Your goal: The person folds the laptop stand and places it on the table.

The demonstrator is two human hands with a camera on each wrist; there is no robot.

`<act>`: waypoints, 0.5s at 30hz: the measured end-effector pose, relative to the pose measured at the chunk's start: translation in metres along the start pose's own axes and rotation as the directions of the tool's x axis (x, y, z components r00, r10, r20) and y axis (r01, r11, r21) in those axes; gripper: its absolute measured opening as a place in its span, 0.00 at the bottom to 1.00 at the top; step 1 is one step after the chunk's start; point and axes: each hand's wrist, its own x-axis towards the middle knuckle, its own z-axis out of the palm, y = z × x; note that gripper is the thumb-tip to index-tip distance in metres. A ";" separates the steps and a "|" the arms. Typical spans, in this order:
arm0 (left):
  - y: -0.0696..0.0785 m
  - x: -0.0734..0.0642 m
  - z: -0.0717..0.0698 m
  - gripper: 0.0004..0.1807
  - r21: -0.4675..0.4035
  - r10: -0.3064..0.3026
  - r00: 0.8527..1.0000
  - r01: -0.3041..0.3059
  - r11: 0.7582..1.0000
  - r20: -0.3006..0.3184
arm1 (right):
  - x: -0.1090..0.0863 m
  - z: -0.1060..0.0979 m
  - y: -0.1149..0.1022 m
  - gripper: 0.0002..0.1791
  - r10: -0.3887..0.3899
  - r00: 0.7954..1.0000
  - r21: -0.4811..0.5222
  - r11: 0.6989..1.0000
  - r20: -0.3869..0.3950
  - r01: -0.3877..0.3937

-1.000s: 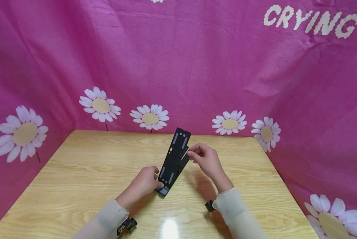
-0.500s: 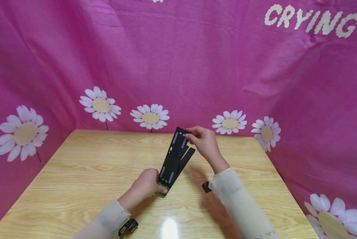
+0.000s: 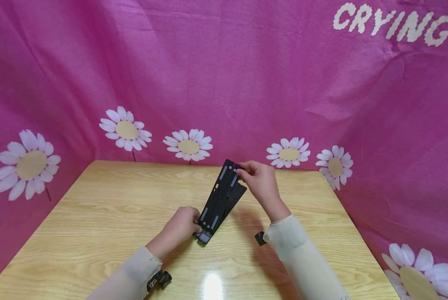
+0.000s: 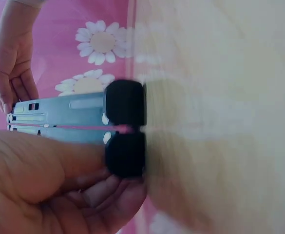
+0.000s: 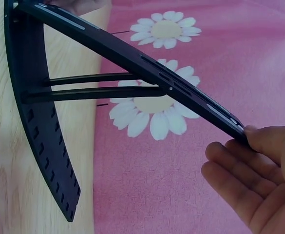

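A black folding laptop stand is held over the middle of the table, its upper plate spread at an angle from the notched base bar. Two thin struts bridge plate and base in the right wrist view. My left hand grips the near, hinged end from the left side. Dark rounded end pieces of the stand sit by its fingers in the left wrist view. At the far end of the upper plate, my right hand pinches the corner between thumb and fingers.
The wooden table runs back to a pink cloth backdrop printed with daisies and white letters. Small dark wrist devices hang under both sleeves.
My right hand has left the base bar and gone up to the upper plate's far corner, pinching it. The stand's far end has shifted slightly right. My left thumb has changed position around the near end.
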 end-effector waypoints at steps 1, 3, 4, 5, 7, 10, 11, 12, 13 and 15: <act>0.001 -0.002 -0.001 0.10 0.007 -0.003 1.000 0.003 1.000 0.006 | 0.000 0.000 -0.001 0.12 -0.008 1.000 -0.012 1.000 -0.008 0.008; 0.005 -0.006 -0.003 0.15 0.021 -0.034 0.999 0.034 0.999 0.032 | 0.000 0.002 -0.002 0.12 -0.018 1.000 -0.038 0.999 -0.024 0.017; 0.007 -0.009 -0.004 0.18 0.032 -0.050 0.998 0.049 0.998 0.047 | 0.000 0.002 -0.002 0.12 -0.020 0.999 -0.046 0.999 -0.029 0.019; 0.009 -0.012 -0.004 0.21 0.048 -0.070 0.995 0.067 0.997 0.065 | 0.001 0.003 -0.003 0.12 -0.021 0.999 -0.054 0.998 -0.032 0.019; 0.014 -0.017 -0.003 0.27 0.091 -0.097 0.991 0.088 0.992 0.091 | 0.001 0.003 -0.004 0.12 -0.019 0.999 -0.066 0.998 -0.036 0.017; 0.020 -0.023 0.000 0.31 0.149 -0.106 0.989 0.091 0.985 0.100 | 0.001 0.004 -0.004 0.12 -0.018 0.999 -0.068 0.998 -0.040 0.016; 0.021 -0.024 0.001 0.31 0.166 -0.107 0.990 0.090 0.982 0.097 | 0.001 0.004 -0.004 0.11 -0.019 0.999 -0.066 0.998 -0.040 0.016; 0.022 -0.024 0.001 0.31 0.177 -0.104 0.990 0.086 0.980 0.090 | 0.001 0.004 -0.004 0.11 -0.020 0.999 -0.064 0.998 -0.042 0.018; 0.022 -0.024 0.001 0.31 0.182 -0.102 0.991 0.086 0.980 0.083 | 0.001 0.005 -0.003 0.11 -0.025 0.999 -0.063 0.998 -0.045 0.022; 0.019 -0.022 0.001 0.30 0.168 -0.100 0.992 0.086 0.982 0.072 | 0.001 0.005 -0.002 0.11 -0.036 0.998 -0.069 0.997 -0.049 0.032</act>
